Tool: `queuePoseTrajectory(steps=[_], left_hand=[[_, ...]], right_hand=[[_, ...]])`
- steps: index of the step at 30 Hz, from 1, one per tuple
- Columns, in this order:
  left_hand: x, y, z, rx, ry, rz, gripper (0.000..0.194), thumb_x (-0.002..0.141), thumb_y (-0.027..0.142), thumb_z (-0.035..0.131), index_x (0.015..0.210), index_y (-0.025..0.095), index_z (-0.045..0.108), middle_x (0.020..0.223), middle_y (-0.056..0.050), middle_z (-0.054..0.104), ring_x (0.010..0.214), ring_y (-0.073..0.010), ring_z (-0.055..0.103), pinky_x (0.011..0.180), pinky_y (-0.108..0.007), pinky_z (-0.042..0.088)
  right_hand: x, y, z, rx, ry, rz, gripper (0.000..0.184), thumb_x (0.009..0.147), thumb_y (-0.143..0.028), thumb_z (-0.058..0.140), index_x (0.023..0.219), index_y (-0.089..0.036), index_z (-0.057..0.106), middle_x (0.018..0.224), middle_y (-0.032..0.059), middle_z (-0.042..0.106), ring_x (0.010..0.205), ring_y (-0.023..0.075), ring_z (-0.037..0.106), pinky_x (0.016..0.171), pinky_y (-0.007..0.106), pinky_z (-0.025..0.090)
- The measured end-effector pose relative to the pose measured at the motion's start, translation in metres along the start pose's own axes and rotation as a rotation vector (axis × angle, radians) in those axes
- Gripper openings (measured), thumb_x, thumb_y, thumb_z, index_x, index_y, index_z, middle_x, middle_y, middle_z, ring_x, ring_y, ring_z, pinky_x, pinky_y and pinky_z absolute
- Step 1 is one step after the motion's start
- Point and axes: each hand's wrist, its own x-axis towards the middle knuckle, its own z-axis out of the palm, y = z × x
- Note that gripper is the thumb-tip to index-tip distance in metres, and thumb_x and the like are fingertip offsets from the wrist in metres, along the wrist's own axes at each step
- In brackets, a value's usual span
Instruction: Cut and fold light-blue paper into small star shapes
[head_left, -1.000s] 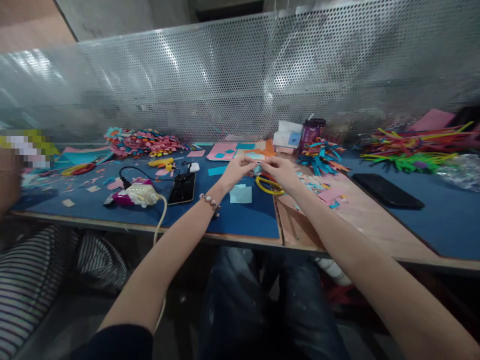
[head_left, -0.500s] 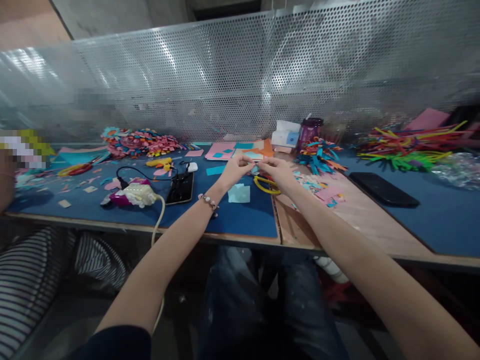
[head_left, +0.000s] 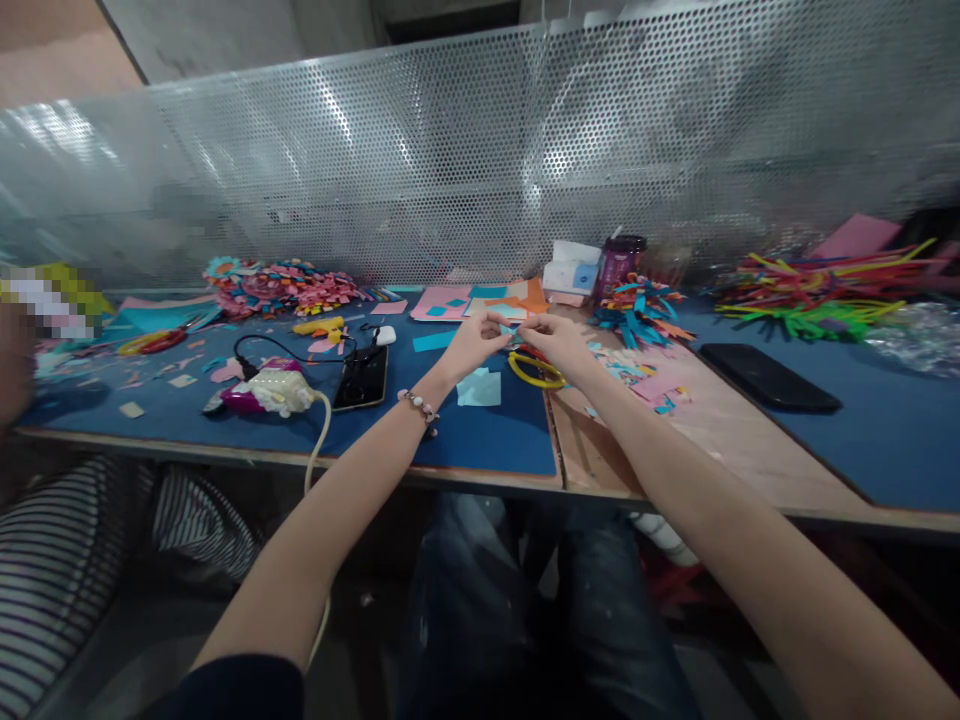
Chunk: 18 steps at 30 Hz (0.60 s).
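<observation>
My left hand (head_left: 478, 340) and my right hand (head_left: 556, 345) meet above the far half of the blue mat, fingertips pinched. Between them shows a small light-blue paper piece (head_left: 511, 330), which both hands grip; its exact shape is too small to tell. Just below my right hand lie scissors with yellow handles (head_left: 537, 372), their blades partly hidden. Pale blue paper squares (head_left: 479, 388) rest on the mat under my left wrist. A bright blue paper strip (head_left: 433, 342) lies left of my left hand.
Pink and orange sheets (head_left: 442, 302) lie behind my hands. Left are a phone (head_left: 361, 378), a power strip (head_left: 274, 390) with a cord, and a yellow glue gun (head_left: 318, 326). A black phone (head_left: 770, 377) lies right. Another person's hand (head_left: 13, 360) shows at far left.
My fingertips have drawn slightly apart, and more of the light-blue paper piece shows between them. The view has shifted a little; the things on the table stay in place.
</observation>
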Motion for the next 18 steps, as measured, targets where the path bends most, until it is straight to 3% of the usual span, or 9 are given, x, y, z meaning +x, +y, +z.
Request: queuePoseTrajectory(steps=[10, 18], left_hand=[[0.0001, 0.0017, -0.0024, 0.049, 0.013, 0.11, 0.025, 0.076, 0.024, 0.065, 0.099, 0.016, 0.059, 0.083, -0.002, 0.053, 0.072, -0.0096, 0.055, 0.067, -0.022, 0.045], [0.0002, 0.0018, -0.0034, 0.035, -0.02, 0.118, 0.027, 0.074, 0.02, 0.065, 0.101, 0.016, 0.061, 0.083, -0.003, 0.055, 0.077, -0.0105, 0.055, 0.074, -0.024, 0.046]], right_hand=[[0.0, -0.0034, -0.0008, 0.034, -0.032, 0.033, 0.019, 0.071, -0.034, 0.06, 0.076, -0.016, 0.062, 0.064, -0.0008, 0.057, 0.059, 0.0113, 0.049, 0.054, 0.023, 0.038], [0.0024, 0.0021, -0.0038, 0.009, -0.066, 0.032, 0.022, 0.07, -0.035, 0.062, 0.079, -0.015, 0.066, 0.069, 0.0017, 0.062, 0.063, 0.0126, 0.053, 0.057, 0.023, 0.041]])
